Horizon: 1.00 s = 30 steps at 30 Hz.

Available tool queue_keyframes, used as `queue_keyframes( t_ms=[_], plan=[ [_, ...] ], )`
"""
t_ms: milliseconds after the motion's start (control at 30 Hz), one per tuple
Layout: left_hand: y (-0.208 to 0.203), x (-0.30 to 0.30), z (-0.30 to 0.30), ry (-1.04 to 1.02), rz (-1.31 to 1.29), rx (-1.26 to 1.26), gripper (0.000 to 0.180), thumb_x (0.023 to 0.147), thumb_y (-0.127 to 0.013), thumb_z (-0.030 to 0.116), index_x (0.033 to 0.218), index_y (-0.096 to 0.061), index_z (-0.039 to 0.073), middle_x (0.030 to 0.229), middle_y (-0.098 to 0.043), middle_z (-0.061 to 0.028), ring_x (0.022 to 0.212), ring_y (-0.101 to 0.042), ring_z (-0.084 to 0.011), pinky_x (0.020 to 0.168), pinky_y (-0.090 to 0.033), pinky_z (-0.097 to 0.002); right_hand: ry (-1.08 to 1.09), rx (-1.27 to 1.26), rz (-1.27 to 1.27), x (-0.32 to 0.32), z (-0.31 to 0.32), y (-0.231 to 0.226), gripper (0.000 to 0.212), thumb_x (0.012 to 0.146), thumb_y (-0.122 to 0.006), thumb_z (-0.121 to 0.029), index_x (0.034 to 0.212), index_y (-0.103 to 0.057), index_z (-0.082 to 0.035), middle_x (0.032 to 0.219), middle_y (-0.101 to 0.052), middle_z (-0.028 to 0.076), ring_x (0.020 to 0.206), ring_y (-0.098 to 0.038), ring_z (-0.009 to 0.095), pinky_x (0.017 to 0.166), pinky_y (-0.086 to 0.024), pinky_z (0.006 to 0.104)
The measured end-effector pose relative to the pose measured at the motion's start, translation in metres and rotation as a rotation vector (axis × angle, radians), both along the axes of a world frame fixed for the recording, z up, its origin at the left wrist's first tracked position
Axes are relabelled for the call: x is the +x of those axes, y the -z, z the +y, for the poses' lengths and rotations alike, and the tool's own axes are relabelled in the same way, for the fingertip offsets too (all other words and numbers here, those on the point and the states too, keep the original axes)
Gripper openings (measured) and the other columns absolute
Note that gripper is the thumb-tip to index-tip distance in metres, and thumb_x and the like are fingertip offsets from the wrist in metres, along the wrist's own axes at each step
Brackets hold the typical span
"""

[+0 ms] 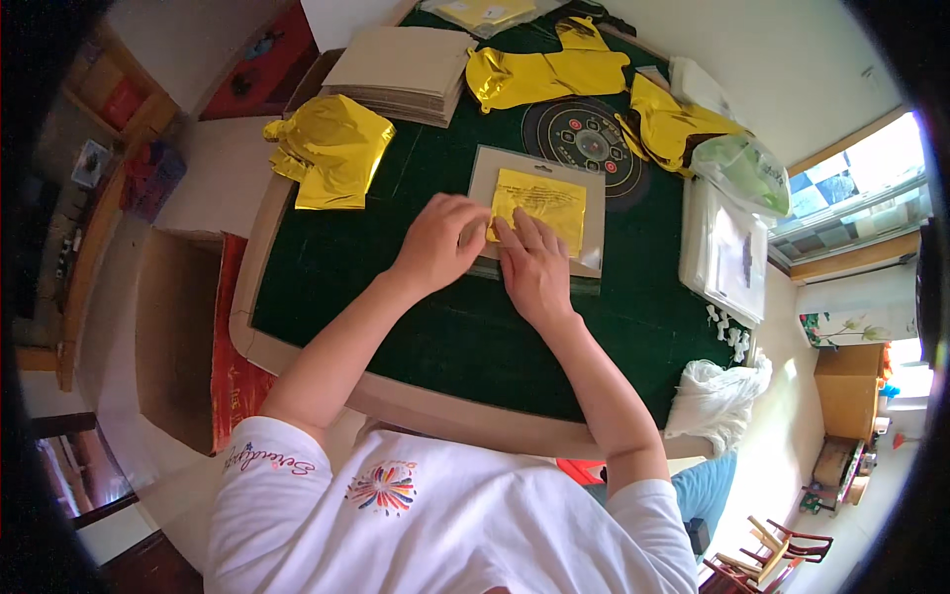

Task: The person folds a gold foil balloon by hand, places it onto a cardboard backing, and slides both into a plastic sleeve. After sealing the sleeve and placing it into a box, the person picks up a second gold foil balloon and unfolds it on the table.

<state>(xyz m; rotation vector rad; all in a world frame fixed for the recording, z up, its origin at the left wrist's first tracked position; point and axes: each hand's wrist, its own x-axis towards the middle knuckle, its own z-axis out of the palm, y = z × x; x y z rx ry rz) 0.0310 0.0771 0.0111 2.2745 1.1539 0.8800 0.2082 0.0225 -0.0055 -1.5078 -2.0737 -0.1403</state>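
A flat, folded gold foil balloon (554, 203), with dark print on it, lies on a grey-brown cardboard sheet (485, 178) that seems to be in a clear sleeve with a hang hole at its top. My right hand (535, 265) rests on the foil's lower part, fingers stretched out and lying flat. At the foil's left edge is my left hand (440, 246), its fingers curled in toward the thumb. Whatever those fingers pinch, if anything, is hidden.
Loose gold foil balloons (341, 148) lie at the far left and far right of the green tabletop (426, 337). Behind are a cardboard stack (401, 74) and a round black mat (594, 144). Clear bags (727, 247) and a white plastic bag (720, 396) line the right edge.
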Motion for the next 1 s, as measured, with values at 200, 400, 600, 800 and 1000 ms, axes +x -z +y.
queue_keyframes(
  t_ms=[200, 400, 600, 800, 1000],
  plan=[
    [0.014, 0.013, 0.026, -0.084, 0.277, 0.252, 0.032, 0.089, -0.060, 0.023, 0.118, -0.064, 0.011, 0.134, -0.053, -0.0124, 0.127, -0.043, -0.0333, 0.106, -0.034, -0.0502, -0.008, -0.003, -0.024, -0.002, 0.003, -0.008, 0.045, 0.082, -0.064, -0.009, 0.126, -0.058, -0.013, 0.129, -0.054, 0.013, 0.114, -0.054, 0.031, 0.091, -0.042, 0.0438],
    [0.027, 0.019, 0.030, -0.102, 0.286, 0.273, 0.032, 0.089, -0.059, 0.023, 0.119, -0.063, 0.011, 0.135, -0.051, -0.0117, 0.130, -0.041, -0.0317, 0.109, -0.029, -0.0539, -0.045, -0.056, 0.057, 0.005, 0.004, -0.003, 0.045, 0.085, -0.063, -0.011, 0.130, -0.055, -0.012, 0.133, -0.051, 0.015, 0.120, -0.050, 0.032, 0.097, -0.040, 0.0496],
    [0.027, 0.025, 0.038, -0.113, 0.286, 0.199, 0.033, 0.090, -0.058, 0.021, 0.122, -0.060, 0.011, 0.137, -0.049, -0.0125, 0.131, -0.040, -0.0316, 0.110, -0.028, -0.0533, 0.052, -0.129, -0.094, 0.017, -0.006, 0.000, 0.049, 0.091, -0.059, -0.016, 0.138, -0.046, -0.013, 0.142, -0.042, 0.017, 0.132, -0.039, 0.035, 0.108, -0.030, 0.0566],
    [0.012, 0.058, 0.047, 0.078, 0.284, 0.285, 0.041, 0.094, -0.051, 0.017, 0.134, -0.051, 0.009, 0.146, -0.042, -0.0120, 0.140, -0.032, -0.0292, 0.114, -0.024, -0.0500, 0.043, -0.146, -0.092, 0.028, -0.003, -0.002, 0.049, 0.092, -0.057, -0.019, 0.139, -0.045, -0.013, 0.142, -0.041, 0.017, 0.133, -0.038, 0.036, 0.109, -0.029, 0.0558],
    [0.026, 0.062, 0.057, 0.070, 0.446, 0.184, 0.043, 0.099, -0.042, 0.023, 0.142, -0.043, 0.017, 0.152, -0.035, -0.0079, 0.143, -0.027, -0.0257, 0.116, -0.020, -0.0486, 0.013, -0.169, -0.084, 0.037, -0.001, -0.006, 0.051, 0.092, -0.058, -0.018, 0.140, -0.044, -0.009, 0.142, -0.041, 0.018, 0.133, -0.038, 0.037, 0.110, -0.029, 0.0531]
  ],
)
